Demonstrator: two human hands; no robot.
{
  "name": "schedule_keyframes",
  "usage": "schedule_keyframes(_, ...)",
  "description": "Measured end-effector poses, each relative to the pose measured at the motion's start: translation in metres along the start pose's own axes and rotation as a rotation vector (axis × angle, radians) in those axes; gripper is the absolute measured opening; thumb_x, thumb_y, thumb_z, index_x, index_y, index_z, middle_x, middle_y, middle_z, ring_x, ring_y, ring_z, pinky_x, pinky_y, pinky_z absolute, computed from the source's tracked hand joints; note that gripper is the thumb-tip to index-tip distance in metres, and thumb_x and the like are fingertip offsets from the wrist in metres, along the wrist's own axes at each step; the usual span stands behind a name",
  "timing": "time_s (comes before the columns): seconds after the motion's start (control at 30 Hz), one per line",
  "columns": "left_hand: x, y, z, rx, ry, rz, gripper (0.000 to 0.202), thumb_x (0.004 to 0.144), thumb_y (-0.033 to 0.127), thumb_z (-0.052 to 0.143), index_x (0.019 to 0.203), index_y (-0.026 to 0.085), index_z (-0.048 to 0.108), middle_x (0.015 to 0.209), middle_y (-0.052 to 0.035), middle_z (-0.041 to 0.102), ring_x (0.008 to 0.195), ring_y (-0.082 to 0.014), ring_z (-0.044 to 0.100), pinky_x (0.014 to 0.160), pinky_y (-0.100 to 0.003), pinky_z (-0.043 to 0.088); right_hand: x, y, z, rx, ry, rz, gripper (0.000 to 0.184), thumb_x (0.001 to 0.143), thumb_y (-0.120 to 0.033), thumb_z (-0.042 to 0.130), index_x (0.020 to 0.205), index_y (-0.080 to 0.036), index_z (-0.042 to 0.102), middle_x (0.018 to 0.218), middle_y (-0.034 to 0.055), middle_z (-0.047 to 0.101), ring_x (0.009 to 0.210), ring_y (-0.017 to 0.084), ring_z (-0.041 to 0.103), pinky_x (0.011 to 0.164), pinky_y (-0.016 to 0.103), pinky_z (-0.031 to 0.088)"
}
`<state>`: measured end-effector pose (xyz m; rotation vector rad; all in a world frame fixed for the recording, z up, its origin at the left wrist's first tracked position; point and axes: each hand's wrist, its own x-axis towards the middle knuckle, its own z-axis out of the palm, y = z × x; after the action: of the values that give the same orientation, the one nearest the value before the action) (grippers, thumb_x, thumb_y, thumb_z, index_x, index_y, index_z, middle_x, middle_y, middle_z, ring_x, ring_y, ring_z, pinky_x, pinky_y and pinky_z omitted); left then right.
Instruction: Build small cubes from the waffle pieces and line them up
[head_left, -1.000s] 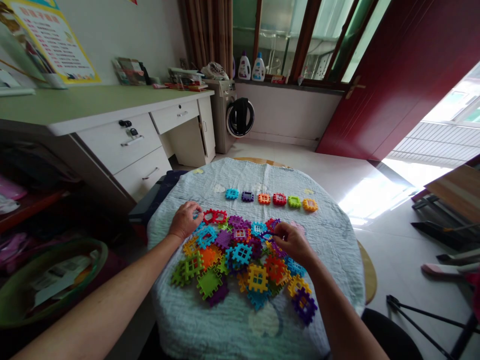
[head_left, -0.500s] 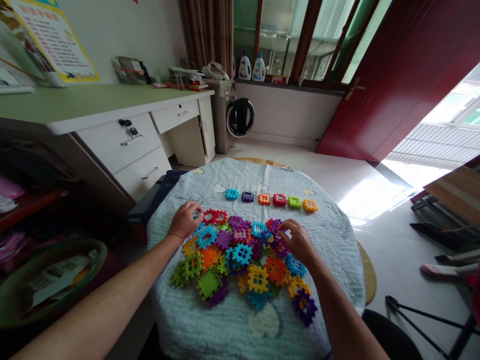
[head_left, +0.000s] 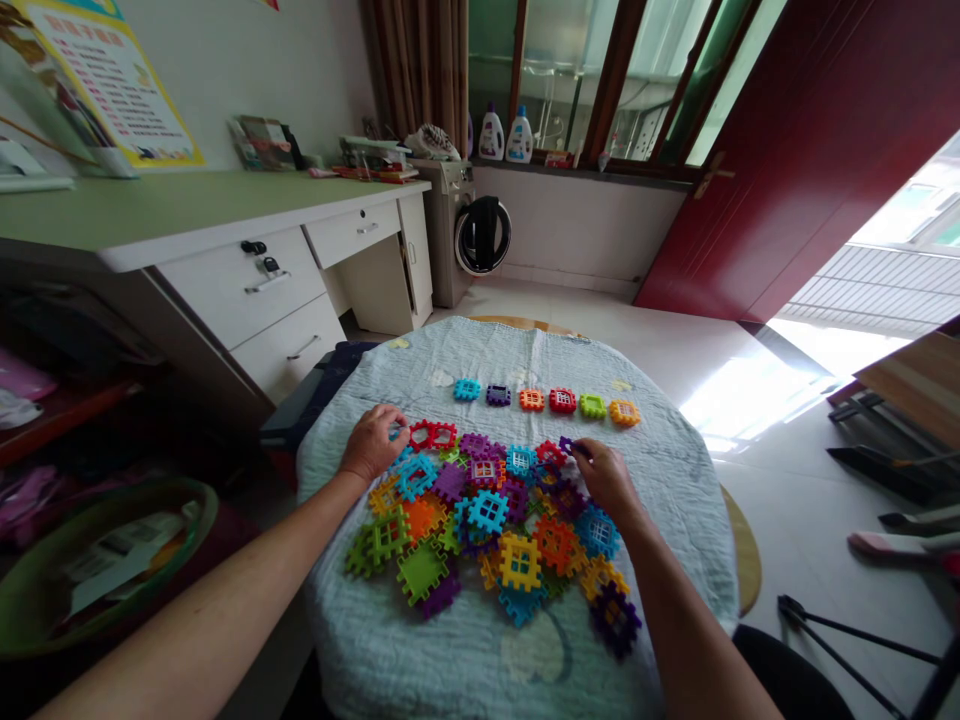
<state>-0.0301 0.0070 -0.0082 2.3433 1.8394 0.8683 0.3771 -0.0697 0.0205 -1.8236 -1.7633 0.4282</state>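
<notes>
A heap of colourful plastic interlocking blocks (head_left: 421,570), square with notched edges, lies on the cloth-covered round table. At the heap's far left, my left hand (head_left: 375,445) has its fingers closed on a small blue block (head_left: 394,431), mostly hidden by them. Right beside those fingertips sit red blocks (head_left: 433,435). On the heap's far right side, my right hand (head_left: 606,475) pinches a dark purple block (head_left: 566,444) between thumb and fingers. Beyond both hands runs a spaced row of single blocks, including a blue one (head_left: 466,389), a red one (head_left: 562,400) and a yellow-orange one (head_left: 624,412).
A pale blue cloth (head_left: 480,345) covers the table. To the left are a desk (head_left: 225,200) with drawers and a green basket (head_left: 202,500). A washing machine (head_left: 448,240) stands ahead, a red door (head_left: 757,150) to the right. Black tripod legs (head_left: 862,630) stand at lower right.
My right hand has drawn slightly right, and the dark purple block now shows at its fingertips, at the heap's far edge. My left hand stays in place.
</notes>
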Motion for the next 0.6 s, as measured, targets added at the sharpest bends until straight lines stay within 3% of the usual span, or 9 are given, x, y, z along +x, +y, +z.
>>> schedule_keyframes(0.1, 0.000, 0.000, 0.000, -0.007, 0.000, 0.000, 0.013, 0.078, 0.029, 0.052, 0.080, 0.021, 0.061, 0.097, -0.0084, 0.064, 0.099, -0.0249, 0.061, 0.097, -0.038, 0.048, 0.001, 0.008, -0.002, 0.139, 0.065, 0.117, 0.043, 0.082, -0.034, 0.051, 0.119, -0.016, 0.061, 0.079, 0.0031, 0.069, 0.072, 0.020, 0.063, 0.070, 0.032, 0.046)
schedule_keyframes(0.2, 0.000, 0.000, 0.001, -0.011, 0.002, 0.000, 0.013, 0.078, 0.030, 0.052, 0.080, 0.021, 0.062, 0.098, -0.0087, 0.064, 0.099, -0.0250, 0.061, 0.097, -0.038, 0.048, 0.002, 0.018, -0.002, 0.156, 0.026, 0.169, 0.049, 0.079, -0.036, 0.052, 0.124, -0.015, 0.057, 0.077, 0.0019, 0.066, 0.069, 0.020, 0.062, 0.070, 0.033, 0.047)
schedule_keyframes(0.4, 0.000, 0.000, 0.001, -0.017, 0.010, 0.003, 0.013, 0.077, 0.029, 0.053, 0.080, 0.021, 0.062, 0.098, -0.0086, 0.064, 0.100, -0.0252, 0.061, 0.098, -0.039, 0.048, -0.001, 0.016, -0.003, -0.291, 0.166, 0.129, 0.051, 0.083, -0.038, 0.057, 0.127, -0.013, 0.058, 0.118, 0.0205, 0.062, 0.106, 0.033, 0.057, 0.089, 0.045, 0.042)
schedule_keyframes(0.6, 0.000, 0.001, 0.000, -0.011, 0.002, 0.006, 0.012, 0.078, 0.029, 0.053, 0.079, 0.021, 0.062, 0.097, -0.0084, 0.064, 0.099, -0.0250, 0.062, 0.097, -0.039, 0.049, -0.006, -0.003, -0.001, -0.495, 0.019, 0.195, 0.054, 0.084, -0.060, 0.056, 0.110, -0.014, 0.067, 0.103, 0.0209, 0.063, 0.098, 0.034, 0.059, 0.083, 0.043, 0.042)
